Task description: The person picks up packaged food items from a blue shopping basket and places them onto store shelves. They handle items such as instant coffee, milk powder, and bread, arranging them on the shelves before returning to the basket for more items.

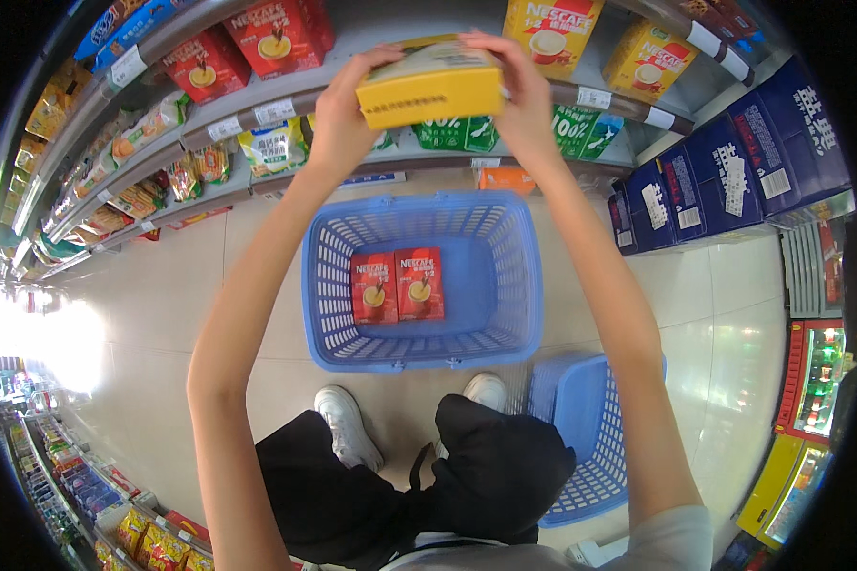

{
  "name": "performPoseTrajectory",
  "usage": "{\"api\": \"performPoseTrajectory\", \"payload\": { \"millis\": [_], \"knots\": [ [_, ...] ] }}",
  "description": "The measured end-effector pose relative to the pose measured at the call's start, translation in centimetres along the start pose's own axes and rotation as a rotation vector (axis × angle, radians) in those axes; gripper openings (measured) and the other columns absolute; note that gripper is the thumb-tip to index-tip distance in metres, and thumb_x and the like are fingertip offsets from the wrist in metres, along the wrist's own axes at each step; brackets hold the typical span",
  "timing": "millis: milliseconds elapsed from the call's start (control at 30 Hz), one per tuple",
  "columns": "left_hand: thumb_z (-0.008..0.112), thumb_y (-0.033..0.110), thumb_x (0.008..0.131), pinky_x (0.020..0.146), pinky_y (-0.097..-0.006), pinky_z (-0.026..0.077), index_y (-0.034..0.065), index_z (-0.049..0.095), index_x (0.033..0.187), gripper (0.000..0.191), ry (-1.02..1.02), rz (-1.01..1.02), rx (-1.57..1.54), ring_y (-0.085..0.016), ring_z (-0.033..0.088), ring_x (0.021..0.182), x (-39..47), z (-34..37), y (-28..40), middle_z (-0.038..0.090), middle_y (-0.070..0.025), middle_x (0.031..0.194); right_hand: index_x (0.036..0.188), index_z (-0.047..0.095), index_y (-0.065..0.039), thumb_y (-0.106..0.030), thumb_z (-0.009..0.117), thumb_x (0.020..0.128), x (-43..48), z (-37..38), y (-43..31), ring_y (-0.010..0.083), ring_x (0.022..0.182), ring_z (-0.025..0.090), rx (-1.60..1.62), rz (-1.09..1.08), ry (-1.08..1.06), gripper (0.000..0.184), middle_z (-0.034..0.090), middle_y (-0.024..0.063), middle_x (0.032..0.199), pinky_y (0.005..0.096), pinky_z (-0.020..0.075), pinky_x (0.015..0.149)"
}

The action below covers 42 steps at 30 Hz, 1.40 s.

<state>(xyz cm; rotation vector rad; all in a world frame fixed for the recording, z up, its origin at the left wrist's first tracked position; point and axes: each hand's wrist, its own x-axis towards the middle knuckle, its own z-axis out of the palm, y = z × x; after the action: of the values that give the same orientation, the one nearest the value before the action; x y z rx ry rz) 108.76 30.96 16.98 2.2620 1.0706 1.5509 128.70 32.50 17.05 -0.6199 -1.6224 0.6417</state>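
Observation:
My left hand and my right hand grip the opposite ends of a yellow cardboard box, slightly blurred, held up in front of the shelves. Its printed side faces me. Below, on the floor, a blue plastic shopping basket holds two red Nescafé boxes lying side by side at its left. On the shelf beyond my hands stand red Nescafé boxes at the left and yellow Nescafé boxes at the right.
Green milk powder bags and packaged bread fill the lower shelves. Dark blue cartons are stacked at the right. More blue baskets stand beside my right leg. Drinks coolers line the far right. My white shoes are behind the basket.

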Motion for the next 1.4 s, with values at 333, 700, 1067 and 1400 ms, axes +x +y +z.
{"api": "performPoseTrajectory", "payload": {
  "millis": [333, 700, 1067, 1400],
  "knots": [
    [0.065, 0.025, 0.083, 0.078, -0.0312, 0.049, -0.0012, 0.042, 0.12, 0.05, -0.48, -0.895, -0.481, -0.019, 0.061, 0.094, -16.8, 7.0, 2.8, 0.061, -0.0149, 0.106, 0.121, 0.047, -0.005, -0.009, 0.063, 0.081, -19.7, -2.1, -1.4, 0.0223, 0.092, 0.061, -0.193, 0.743, -0.024, 0.044, 0.061, 0.0164, 0.104, 0.0346, 0.0488, 0.076],
    [0.061, 0.041, 0.075, 0.097, -0.0409, 0.037, -0.0058, -0.002, 0.139, 0.101, -0.73, -1.364, -0.107, -0.04, 0.038, 0.121, -30.2, 19.9, -1.1, 0.033, -0.0311, 0.132, 0.119, 0.048, -0.005, -0.019, 0.057, 0.081, -30.1, 2.3, 10.6, 0.0365, 0.096, 0.059, -0.784, 1.264, -0.084, 0.042, 0.062, 0.0224, 0.1, 0.0439, 0.0458, 0.083],
    [0.049, 0.041, 0.083, 0.109, -0.0484, 0.016, 0.0138, 0.024, 0.141, 0.069, -1.458, -0.283, 0.518, -0.028, 0.007, 0.138, -32.7, 18.9, -1.2, 0.014, -0.0113, 0.149, 0.134, 0.032, -0.001, -0.014, 0.051, 0.079, -33.4, 5.2, 11.3, 0.0405, 0.12, 0.04, -0.966, 1.039, -0.679, 0.06, 0.022, 0.0256, 0.141, 0.0407, 0.0394, 0.096],
    [0.06, 0.007, 0.079, 0.105, -0.0455, 0.026, -0.0098, 0.017, 0.136, 0.073, -0.154, 0.079, 0.002, -0.044, 0.025, 0.128, -11.9, 10.4, 3.2, 0.023, -0.0311, 0.138, 0.111, 0.055, -0.003, -0.001, 0.05, 0.08, -10.7, -3.0, -1.6, 0.0298, 0.095, 0.058, -0.546, 0.084, 0.155, 0.032, 0.061, 0.0139, 0.099, 0.037, 0.0462, 0.08]
  ]
}}
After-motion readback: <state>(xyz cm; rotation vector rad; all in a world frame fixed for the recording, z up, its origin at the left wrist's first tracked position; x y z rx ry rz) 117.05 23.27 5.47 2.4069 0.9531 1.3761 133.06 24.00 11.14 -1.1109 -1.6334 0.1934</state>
